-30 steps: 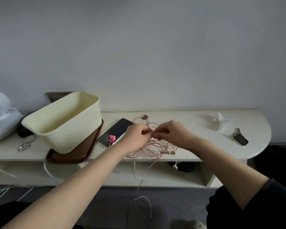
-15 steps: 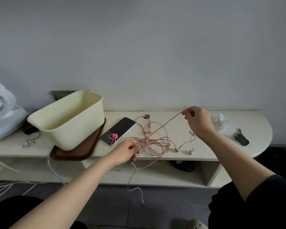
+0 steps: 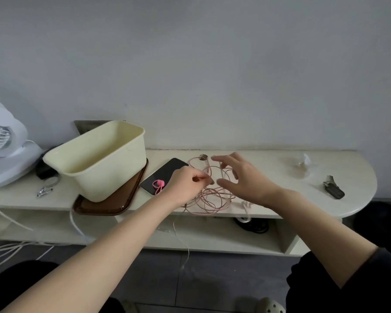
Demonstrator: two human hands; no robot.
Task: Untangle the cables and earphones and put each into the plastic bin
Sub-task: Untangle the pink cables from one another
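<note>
A tangle of thin pink cables [image 3: 209,199] lies on the cream shelf top [image 3: 264,175], with one strand hanging over the front edge toward the floor. My left hand [image 3: 185,185] pinches a pink strand at the tangle's left side. Just right of it, my right hand [image 3: 242,177] hovers over the tangle with fingers spread, holding nothing. The cream plastic bin [image 3: 99,159] stands to the left on a brown tray [image 3: 113,205]; I see nothing inside it.
A black phone [image 3: 165,173] with a pink cable tie [image 3: 158,185] on it lies between bin and tangle. A crumpled clear wrapper [image 3: 300,163] and dark keys [image 3: 333,190] sit at the right end. A white fan [image 3: 2,145] and a metal clip [image 3: 44,190] are left.
My right hand let go of the strand it had pulled up to the right and came back down over the tangle, fingers spread. My left hand rose slightly, still pinching a strand.
</note>
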